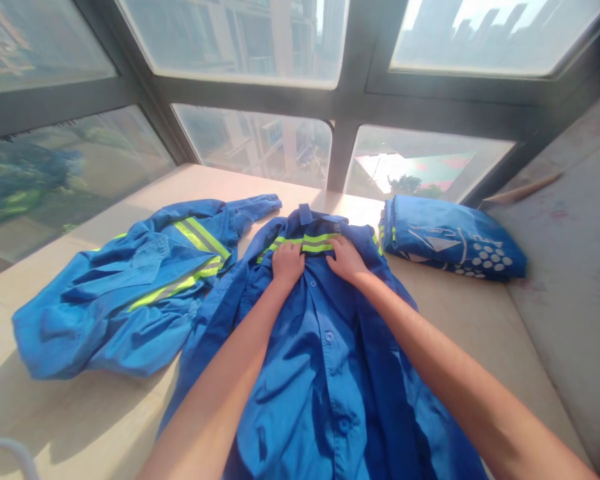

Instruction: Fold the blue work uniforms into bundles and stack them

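In front of me a blue work shirt (300,333) with a buttoned front lies spread out, collar toward the window. A yellow-green and grey reflective stripe (317,245) crosses its chest. My left hand (288,261) is closed on the fabric at the stripe's lower edge, left of the button line. On the other side of the buttons, my right hand (349,259) grips the chest, thumb and fingers bent over the cloth by the stripe. Part of each hold is hidden by the hands. The shirt's sleeves hang down along both sides.
A second blue work garment (130,287) with reflective stripes lies crumpled at left. To the right sits a folded blue bundle (450,237) with white print. Windows with grey frames (260,93) rise behind the pale ledge (485,313). A white curved object (10,450) shows at lower left.
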`<state>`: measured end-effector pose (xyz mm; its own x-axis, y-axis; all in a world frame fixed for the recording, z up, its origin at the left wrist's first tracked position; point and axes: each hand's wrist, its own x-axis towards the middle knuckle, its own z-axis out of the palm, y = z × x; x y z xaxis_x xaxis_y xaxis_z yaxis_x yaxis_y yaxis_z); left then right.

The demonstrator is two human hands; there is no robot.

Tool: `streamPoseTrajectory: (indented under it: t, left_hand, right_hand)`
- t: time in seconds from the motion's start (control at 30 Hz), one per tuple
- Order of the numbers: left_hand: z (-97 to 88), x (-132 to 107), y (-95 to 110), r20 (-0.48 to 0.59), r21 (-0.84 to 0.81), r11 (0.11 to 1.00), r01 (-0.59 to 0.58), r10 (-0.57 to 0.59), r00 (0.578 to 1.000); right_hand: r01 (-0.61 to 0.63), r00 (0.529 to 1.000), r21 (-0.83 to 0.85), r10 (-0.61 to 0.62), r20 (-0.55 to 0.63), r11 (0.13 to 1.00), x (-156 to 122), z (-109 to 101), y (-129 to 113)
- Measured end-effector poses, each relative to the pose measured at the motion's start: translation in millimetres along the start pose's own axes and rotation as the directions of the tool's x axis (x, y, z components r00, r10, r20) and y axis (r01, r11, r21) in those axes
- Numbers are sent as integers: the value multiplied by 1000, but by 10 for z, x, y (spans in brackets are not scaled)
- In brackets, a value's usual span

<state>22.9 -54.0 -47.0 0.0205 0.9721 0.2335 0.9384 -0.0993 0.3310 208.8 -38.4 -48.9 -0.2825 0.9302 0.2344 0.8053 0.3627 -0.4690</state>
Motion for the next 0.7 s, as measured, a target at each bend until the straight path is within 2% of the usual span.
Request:
streamPoseTrajectory:
  t: [0.07, 0.2, 0.3, 0.4, 0.47, 0.53, 0.6, 0.7]
  left_hand:
    - [47, 45, -36, 13, 65, 998, 9, -10, 1000]
    - [98, 153, -3, 15, 120, 993, 6, -8, 1000]
    - [25, 225, 29, 72, 102, 994, -48, 40, 997]
    - [-177, 142, -7, 135, 60, 988, -143, 134, 982]
    - [-380, -78, -100, 133, -6, 970, -243, 242, 961]
    - [-618, -445, -261, 96, -91, 943, -319, 327, 940]
    - [-858, -931, -480, 2, -93, 962, -258, 259, 966]
    - [-1136, -1752, -850, -146, 35, 998, -47, 51, 988]
  right_hand:
    - [31, 997, -64, -26, 74, 997, 9, 89, 52]
    - [7, 988, -140, 15, 154, 990, 117, 181, 108]
    - [7, 991, -177, 17, 135, 984, 263, 128, 84]
    - [-4, 999, -142, 9, 35, 990, 307, 25, 0]
    - [22, 999, -72, -25, -46, 997, 174, -55, -70]
    - [83, 992, 0, -82, -97, 997, -137, -157, -125]
    - [149, 984, 49, -144, -106, 988, -612, -299, -136]
    - [173, 982, 36, -169, -83, 984, -1506, -569, -24]
